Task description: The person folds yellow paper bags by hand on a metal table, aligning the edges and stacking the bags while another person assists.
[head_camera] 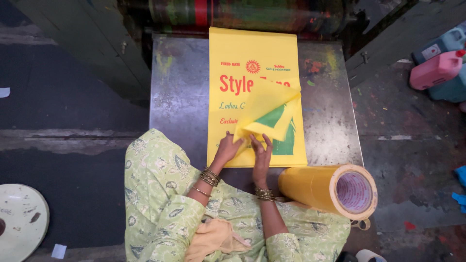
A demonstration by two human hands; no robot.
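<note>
In the head view the left hand (227, 149) pinches the lower edge of a folded-up yellow sheet (268, 112), fingers clamped on it, while the right hand (262, 154) just beside it rests with fingers spread on the same sheet's corner. Beneath both hands lies a stack of printed yellow bags (252, 73) on the metal tabletop (179, 92). To the right of the right hand lies a yellow roll (330, 187), hollow core showing; far beyond it to the right stand a pink jug (435, 69) and a blue jug (449, 40), contents hidden.
</note>
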